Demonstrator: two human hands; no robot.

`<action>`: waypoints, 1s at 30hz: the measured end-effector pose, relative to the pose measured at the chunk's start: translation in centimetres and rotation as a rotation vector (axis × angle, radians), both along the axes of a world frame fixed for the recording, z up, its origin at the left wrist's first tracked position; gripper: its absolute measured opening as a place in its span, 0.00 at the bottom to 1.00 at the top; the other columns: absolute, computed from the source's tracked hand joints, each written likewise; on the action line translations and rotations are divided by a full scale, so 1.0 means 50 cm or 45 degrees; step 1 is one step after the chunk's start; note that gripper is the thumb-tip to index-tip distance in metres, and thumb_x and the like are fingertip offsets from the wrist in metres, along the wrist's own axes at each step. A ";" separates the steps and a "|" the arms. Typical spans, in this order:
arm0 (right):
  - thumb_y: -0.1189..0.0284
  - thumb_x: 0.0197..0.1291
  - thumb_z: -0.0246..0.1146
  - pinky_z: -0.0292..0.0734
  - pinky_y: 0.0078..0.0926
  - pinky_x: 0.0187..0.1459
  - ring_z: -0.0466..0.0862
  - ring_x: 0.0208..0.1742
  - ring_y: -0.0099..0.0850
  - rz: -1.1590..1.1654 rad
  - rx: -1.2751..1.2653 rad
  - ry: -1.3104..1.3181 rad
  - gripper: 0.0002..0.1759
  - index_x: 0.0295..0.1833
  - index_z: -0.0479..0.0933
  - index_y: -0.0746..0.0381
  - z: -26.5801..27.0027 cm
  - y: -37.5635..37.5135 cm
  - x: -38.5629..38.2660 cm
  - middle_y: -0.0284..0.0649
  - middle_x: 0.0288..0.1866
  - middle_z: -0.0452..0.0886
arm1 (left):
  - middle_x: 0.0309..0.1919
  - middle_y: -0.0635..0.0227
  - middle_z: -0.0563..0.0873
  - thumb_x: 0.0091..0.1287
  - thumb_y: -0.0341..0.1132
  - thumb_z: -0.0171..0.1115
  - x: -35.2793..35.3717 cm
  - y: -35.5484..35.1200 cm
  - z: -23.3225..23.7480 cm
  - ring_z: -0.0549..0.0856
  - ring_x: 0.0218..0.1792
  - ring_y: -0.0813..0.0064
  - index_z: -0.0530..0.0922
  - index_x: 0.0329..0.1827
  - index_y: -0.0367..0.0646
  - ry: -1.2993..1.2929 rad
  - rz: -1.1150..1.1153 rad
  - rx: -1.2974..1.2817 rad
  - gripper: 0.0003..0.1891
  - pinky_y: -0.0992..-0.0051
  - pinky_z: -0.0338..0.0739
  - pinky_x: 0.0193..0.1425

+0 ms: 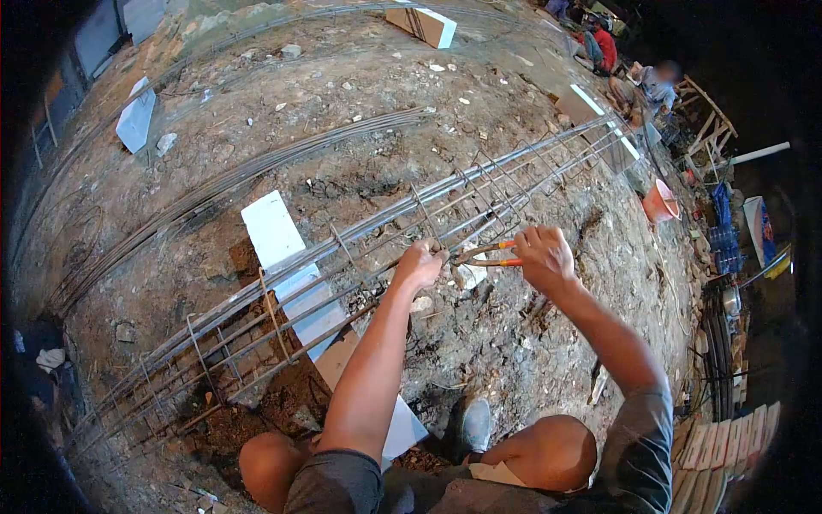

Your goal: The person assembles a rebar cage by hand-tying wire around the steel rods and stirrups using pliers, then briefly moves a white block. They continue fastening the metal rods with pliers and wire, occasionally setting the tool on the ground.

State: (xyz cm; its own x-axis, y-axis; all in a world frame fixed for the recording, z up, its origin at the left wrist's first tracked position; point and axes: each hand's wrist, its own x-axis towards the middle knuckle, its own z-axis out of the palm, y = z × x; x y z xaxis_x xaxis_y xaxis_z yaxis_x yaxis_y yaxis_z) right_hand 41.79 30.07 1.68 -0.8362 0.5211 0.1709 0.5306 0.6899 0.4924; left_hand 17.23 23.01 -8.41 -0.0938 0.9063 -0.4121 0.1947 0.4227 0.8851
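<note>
My right hand [545, 257] is closed round the orange handles of a pair of pincers [469, 257], whose jaws point left toward the cage's near side. Close to those jaws, my left hand [419, 265] has its fingers pinched together at a bar of the rebar cage [377, 278]; what lies between the fingertips is too small to make out. The cage is long, made of straight steel bars with square stirrups [341, 244] around them. It runs slantwise from lower left to upper right. A white block [274, 224] lies crosswise under it.
Loose rebar [257, 171] lies beyond the cage on rough, stony ground. More white blocks [135, 120] stand farther off. A pink bucket [659, 203] sits at the right. Two people [655, 88] crouch near the cage's far end. Stacked slats [728, 441] are at lower right.
</note>
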 end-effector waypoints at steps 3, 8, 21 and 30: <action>0.63 0.55 0.65 0.71 0.37 0.42 0.80 0.41 0.34 0.216 -0.032 -0.016 0.09 0.37 0.76 0.55 -0.003 0.088 -0.008 0.35 0.32 0.77 | 0.35 0.59 0.88 0.71 0.42 0.62 0.003 0.013 -0.054 0.88 0.33 0.71 0.78 0.49 0.41 -0.028 0.017 0.083 0.14 0.69 0.77 0.30; 0.63 0.55 0.64 0.76 0.37 0.46 0.82 0.47 0.35 0.392 -0.266 -0.160 0.09 0.41 0.78 0.52 -0.027 0.221 -0.055 0.35 0.37 0.79 | 0.36 0.63 0.87 0.72 0.40 0.61 -0.006 -0.004 -0.030 0.90 0.36 0.72 0.76 0.49 0.40 -0.183 0.077 0.110 0.13 0.73 0.77 0.26; 0.51 0.66 0.63 0.76 0.29 0.21 0.79 0.22 0.27 -0.732 -1.960 0.356 0.24 0.53 0.72 0.60 -0.065 -0.122 0.030 0.33 0.23 0.77 | 0.29 0.67 0.87 0.70 0.39 0.63 0.010 -0.008 -0.016 0.82 0.27 0.82 0.80 0.45 0.43 -0.128 0.092 0.068 0.09 0.74 0.74 0.27; 0.61 0.58 0.68 0.79 0.34 0.32 0.83 0.28 0.35 -0.773 -2.064 0.771 0.27 0.58 0.70 0.63 -0.151 -0.145 0.066 0.42 0.31 0.81 | 0.30 0.61 0.88 0.67 0.42 0.65 0.003 -0.008 -0.009 0.85 0.28 0.70 0.82 0.45 0.42 0.115 0.046 0.173 0.13 0.66 0.78 0.35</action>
State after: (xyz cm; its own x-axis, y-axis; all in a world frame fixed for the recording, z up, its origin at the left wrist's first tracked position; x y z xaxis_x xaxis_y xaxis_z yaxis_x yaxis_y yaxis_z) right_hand 45.07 22.84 -5.86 -0.5132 0.6332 -0.5794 0.6897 -0.0975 -0.7175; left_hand 17.37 22.63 -8.86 -0.1586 0.9485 -0.2744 0.2626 0.3084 0.9143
